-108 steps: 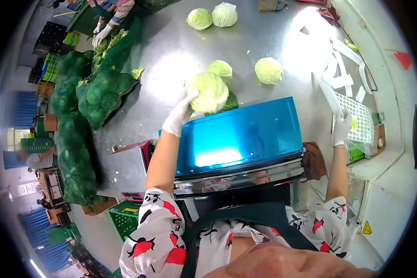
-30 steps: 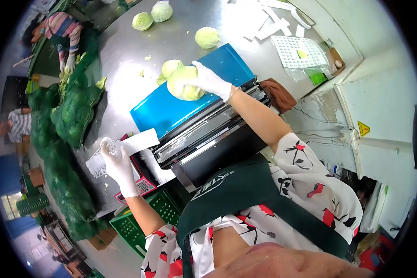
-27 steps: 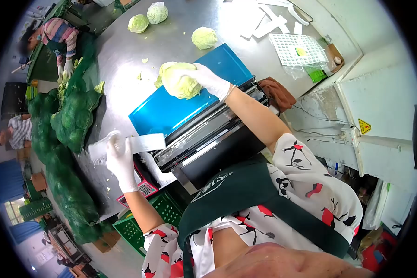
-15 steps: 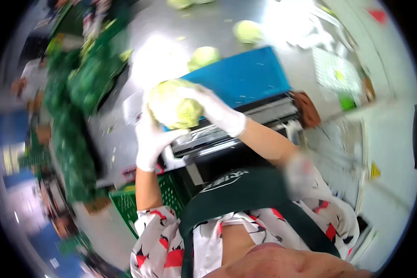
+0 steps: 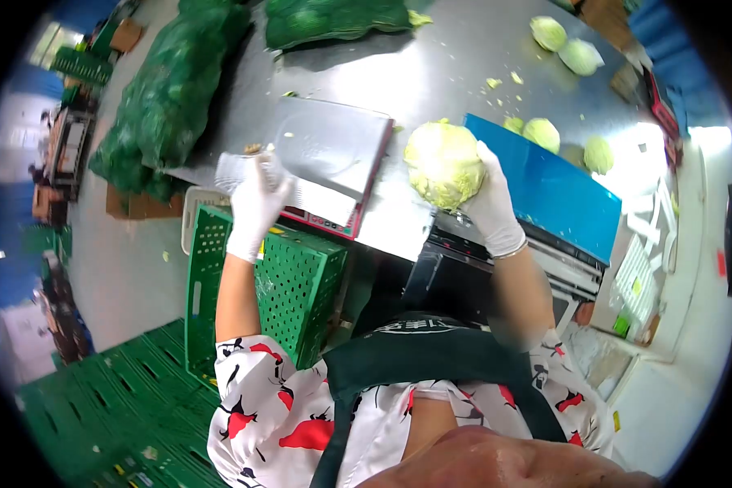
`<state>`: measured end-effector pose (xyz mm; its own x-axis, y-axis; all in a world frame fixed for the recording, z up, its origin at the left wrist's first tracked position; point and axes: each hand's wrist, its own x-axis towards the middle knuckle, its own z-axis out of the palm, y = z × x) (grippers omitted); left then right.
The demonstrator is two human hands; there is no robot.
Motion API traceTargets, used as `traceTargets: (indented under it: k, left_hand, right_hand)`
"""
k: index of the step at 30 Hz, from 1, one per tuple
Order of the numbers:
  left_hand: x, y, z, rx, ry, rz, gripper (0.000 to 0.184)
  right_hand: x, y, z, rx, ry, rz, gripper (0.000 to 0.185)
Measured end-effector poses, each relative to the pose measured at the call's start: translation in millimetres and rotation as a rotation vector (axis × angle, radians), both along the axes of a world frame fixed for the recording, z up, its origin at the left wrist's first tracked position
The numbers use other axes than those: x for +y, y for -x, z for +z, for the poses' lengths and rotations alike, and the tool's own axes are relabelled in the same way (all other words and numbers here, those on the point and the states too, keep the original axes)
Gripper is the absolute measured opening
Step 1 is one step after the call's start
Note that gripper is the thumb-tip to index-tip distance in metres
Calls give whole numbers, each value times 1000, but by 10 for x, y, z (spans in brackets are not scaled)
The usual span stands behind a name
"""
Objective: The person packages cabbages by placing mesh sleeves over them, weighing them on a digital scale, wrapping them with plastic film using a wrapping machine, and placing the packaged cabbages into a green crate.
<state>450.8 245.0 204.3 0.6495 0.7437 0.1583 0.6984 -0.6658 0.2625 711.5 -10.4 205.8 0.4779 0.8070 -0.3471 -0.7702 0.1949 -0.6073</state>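
Note:
My right hand (image 5: 494, 202), in a white glove, holds a pale green cabbage (image 5: 442, 165) from its right side, above the steel table between the scale and a blue panel. My left hand (image 5: 258, 199), also gloved, is at the left edge of a flat scale (image 5: 333, 146) with a red rim. Its fingers are bent around a white ribbed roll (image 5: 233, 172); a small brown bit shows at the fingertips. A white ribbed strip (image 5: 327, 201) lies across the scale's front, right of this hand. Part of the roll is hidden by the glove.
A blue panel (image 5: 545, 191) on a metal-railed unit stands at right, with several cabbages (image 5: 542, 134) behind it. Green mesh sacks (image 5: 175, 98) fill the left of the table. Below my left arm stands a green crate (image 5: 301, 285). White trays (image 5: 638, 276) lie far right.
My left hand has let go of the cabbage and moved left to the white roll. My right hand keeps the cabbage. The view has turned left, bringing the scale into sight.

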Motion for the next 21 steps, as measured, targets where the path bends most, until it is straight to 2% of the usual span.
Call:
traceTargets:
  k: [2,3,4,6,8,9,10,12,14,15,16,17,19,21]
  left_hand:
    - [14,174,-43,121,91,-142,50]
    - [117,270,-82,172,130,-234,55]
    - [176,328,-123,312,155,-218,51]
    - [305,436,-98,346,200,-141,55]
    - [299,466,54,203,252,-115,60]
    - [312,482,68,176,232,-97,71]
    - [357,508,10,154,281,-71,98]
    - [344,551,-228,-130,226,-121,126]
    - [462,485,-354,-129,416,-27,138]
    - [499,454,-505,-231,312,24,136]
    - [585,451,-656,-221,376,87,134]
    - [655,443,-795,-210,443,147,132]
    - [729,471,-950,-174,573,207,126]
    - [787,472,-1010,-209,596,240,121]
  right_hand:
    - [345,253,-49,-1,10,40,59]
    - [515,430,41,-162,56,83,57]
    - [736,513,10,-23,1,169,55]
    - [1143,703,-156,-22,24,269,54]
    - [1493,850,-314,-66,48,314,55]
    - [1688,935,-384,-87,61,340,56]
    - [1861,1021,-400,-73,53,380,57]
    - [2140,1155,-446,-41,41,459,58]
    - [2406,1250,-593,-181,52,513,54]
    - [2477,1227,-594,-286,93,563,53]
    - [2608,1232,-581,-393,135,610,52]
    - [2719,1202,-536,-617,128,686,55]
    - [2984,1044,-592,-728,101,913,57]
    - [3381,782,-525,-908,48,1166,62]
